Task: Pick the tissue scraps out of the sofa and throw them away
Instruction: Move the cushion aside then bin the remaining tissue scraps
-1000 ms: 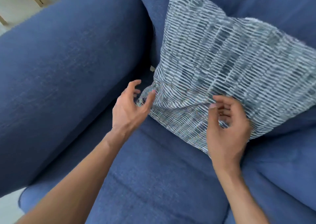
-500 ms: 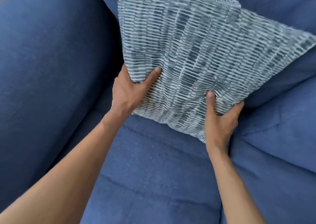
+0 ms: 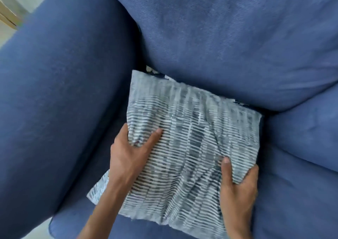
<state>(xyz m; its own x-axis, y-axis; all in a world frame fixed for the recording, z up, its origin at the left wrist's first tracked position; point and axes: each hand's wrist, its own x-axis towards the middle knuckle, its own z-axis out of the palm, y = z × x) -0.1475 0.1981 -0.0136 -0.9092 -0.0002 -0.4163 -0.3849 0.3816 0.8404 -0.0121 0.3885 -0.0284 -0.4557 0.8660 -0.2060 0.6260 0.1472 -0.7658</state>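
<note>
A grey-and-white striped throw pillow (image 3: 192, 138) lies tipped toward me over the blue sofa's seat (image 3: 292, 202). My left hand (image 3: 129, 156) grips its left edge, thumb on top. The pillow's right edge is held by my right hand (image 3: 237, 182), also thumb on top. Behind the pillow's far edge, in the dark crease under the back cushion (image 3: 228, 37), small white tissue scraps (image 3: 152, 70) show. Another pale scrap (image 3: 237, 102) peeks out further right in the same crease.
The sofa's thick blue armrest (image 3: 60, 101) fills the left side. A second seat cushion (image 3: 307, 134) bulges at the right. A strip of pale floor and a wooden leg (image 3: 7, 17) show at the top left.
Both hands closed on the pillow and pulled it down and toward me, off the back cushion. That exposed the crease with the white scraps behind it.
</note>
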